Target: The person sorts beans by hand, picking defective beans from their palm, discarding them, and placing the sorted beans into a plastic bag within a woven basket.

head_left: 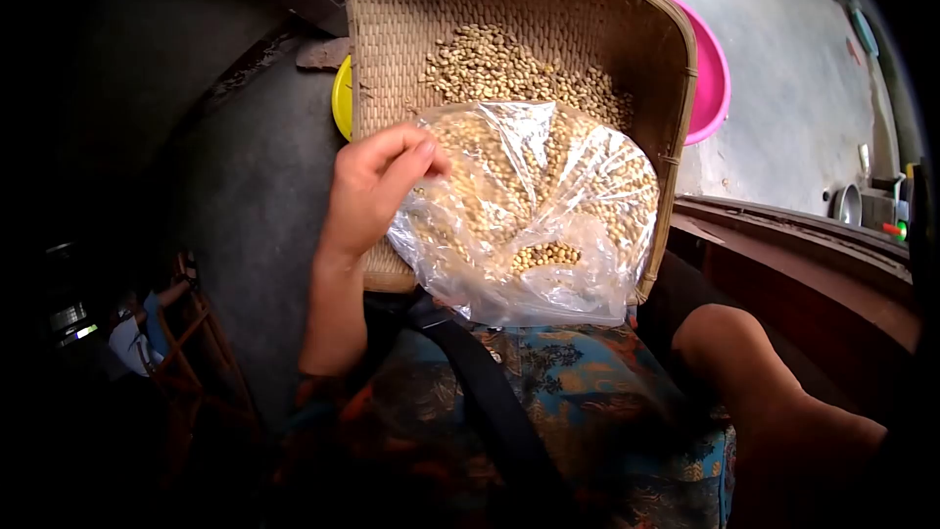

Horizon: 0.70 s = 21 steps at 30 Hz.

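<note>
A clear plastic bag [587, 284] full of small pale-tan beans lies in the front part of a woven bamboo winnowing basket [392, 29]. Through its crumpled opening some beans [546, 256] show bare. Behind the bag, a loose heap of similar beans [490, 64] is spread on the weave. My left hand [372, 181] is at the bag's left edge, thumb and curled fingers closed together on the plastic; the fingertips are slightly blurred. At the lower right a bent bare limb [734, 362] shows, but my right hand does not.
The basket sits over my lap, on patterned cloth [578, 382] with a black strap [480, 382] across it. A pink basin [710, 78] and a yellow container [342, 98] show behind its sides. A wooden ledge [803, 264] runs along the right; a metal bowl [847, 204] lies beyond.
</note>
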{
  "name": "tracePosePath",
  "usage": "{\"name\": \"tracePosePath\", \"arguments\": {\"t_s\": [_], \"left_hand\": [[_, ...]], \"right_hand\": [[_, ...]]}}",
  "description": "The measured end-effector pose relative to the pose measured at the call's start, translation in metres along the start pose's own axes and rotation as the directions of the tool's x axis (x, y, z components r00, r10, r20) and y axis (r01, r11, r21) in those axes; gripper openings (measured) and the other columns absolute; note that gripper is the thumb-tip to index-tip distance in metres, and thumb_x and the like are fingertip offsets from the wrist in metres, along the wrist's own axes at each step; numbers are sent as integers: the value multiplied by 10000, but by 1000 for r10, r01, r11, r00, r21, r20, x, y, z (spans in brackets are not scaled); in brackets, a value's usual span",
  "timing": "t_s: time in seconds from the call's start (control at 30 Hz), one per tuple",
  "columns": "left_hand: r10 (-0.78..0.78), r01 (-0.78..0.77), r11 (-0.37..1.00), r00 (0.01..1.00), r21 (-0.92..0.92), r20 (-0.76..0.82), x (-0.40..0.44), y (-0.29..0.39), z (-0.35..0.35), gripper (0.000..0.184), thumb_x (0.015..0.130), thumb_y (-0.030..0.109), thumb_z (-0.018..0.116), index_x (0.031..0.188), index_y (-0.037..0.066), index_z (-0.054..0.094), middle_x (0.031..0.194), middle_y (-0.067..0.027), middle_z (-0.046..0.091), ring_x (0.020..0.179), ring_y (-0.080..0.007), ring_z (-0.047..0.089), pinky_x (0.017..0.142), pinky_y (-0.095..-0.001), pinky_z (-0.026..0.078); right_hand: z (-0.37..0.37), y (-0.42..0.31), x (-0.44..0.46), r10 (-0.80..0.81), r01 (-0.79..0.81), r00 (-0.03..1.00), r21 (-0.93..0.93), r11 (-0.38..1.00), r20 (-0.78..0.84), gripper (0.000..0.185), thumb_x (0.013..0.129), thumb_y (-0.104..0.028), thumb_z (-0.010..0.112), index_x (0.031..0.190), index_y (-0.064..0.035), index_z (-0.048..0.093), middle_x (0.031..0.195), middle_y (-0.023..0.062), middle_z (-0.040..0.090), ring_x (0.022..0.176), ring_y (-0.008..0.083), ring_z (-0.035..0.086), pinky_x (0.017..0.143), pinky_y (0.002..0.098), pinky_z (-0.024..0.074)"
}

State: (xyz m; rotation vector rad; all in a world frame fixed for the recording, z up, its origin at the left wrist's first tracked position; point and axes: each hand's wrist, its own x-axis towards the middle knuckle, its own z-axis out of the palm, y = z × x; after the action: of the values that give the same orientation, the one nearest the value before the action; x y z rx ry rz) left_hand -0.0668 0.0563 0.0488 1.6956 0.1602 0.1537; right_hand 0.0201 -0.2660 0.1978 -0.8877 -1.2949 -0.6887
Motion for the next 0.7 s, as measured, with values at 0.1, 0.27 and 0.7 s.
{"name": "tracePosePath", "arguments": {"t_s": [0.1,0.27,0.7], "left_hand": [[-153,129,987,943,97,297,-21,11,-10,179,963,100,561,925,-36,671,888,-79,685,827,-137,637,760,-273,502],[-354,104,875,803,473,480,-32,16,9,210,923,155,576,993,-17,674,924,-169,678,858,-306,660,766,-362,511],[-333,108,678,927,727,174,-38,5,26,378,868,142,650,1217,10,589,765,-116,626,646,-270,609,614,-371,470]], "right_hand": [[-5,-8,3,25,-25,1000,-16,1000,18,299,966,-242,542,1209,-87,621,1361,55,534,1300,185,440,1088,375,379],[-12,-12,5,41,-40,999,-26,999,36,316,953,-252,557,1212,-80,617,1351,64,534,1287,195,447,1077,378,384],[-6,-19,6,33,-30,996,-39,999,84,367,921,-278,596,1217,-61,605,1324,90,535,1253,223,463,1049,388,396]]}}
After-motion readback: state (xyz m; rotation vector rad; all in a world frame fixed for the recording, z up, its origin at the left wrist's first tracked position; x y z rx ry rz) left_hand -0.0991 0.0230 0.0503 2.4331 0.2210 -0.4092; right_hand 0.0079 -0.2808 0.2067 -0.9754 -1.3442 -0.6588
